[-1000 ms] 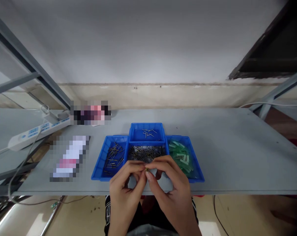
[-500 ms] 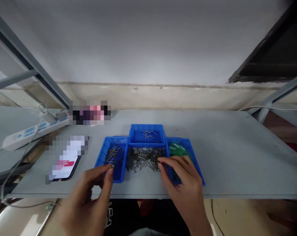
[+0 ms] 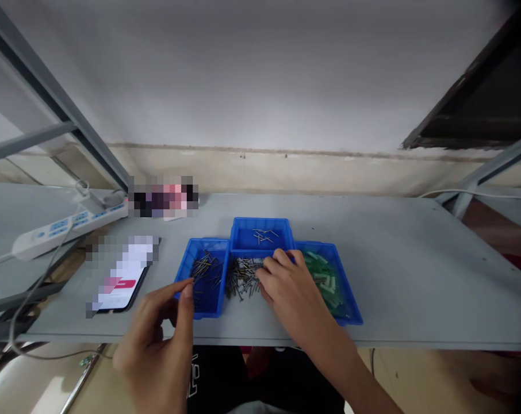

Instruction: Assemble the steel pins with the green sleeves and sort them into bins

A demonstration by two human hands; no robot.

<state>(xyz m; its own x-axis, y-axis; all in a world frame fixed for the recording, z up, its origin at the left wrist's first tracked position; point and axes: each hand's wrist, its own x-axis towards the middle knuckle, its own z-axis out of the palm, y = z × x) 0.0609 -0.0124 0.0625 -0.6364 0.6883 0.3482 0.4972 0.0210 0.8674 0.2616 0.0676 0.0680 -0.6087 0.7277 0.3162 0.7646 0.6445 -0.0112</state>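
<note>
My left hand is closed in a pinch of thumb and forefinger over the near left corner of the left blue tray. Whatever sits between those fingertips is too small to make out. Slim metal screws or nails lie in that tray. My right hand reaches into the loose pile of screws or nails on the table between the trays. Its fingers are curled down at the pile, and the hand hides their tips and part of the pile.
A blue tray behind the pile has several thin metal pieces in it. The right blue tray contains green plastic pieces. A phone and a white power strip are at left on the grey table.
My right hand has moved left and farther over the pile, uncovering more of the green pieces. My left hand stays pinched near the left tray; the brass-coloured bit at its fingertips no longer shows.
</note>
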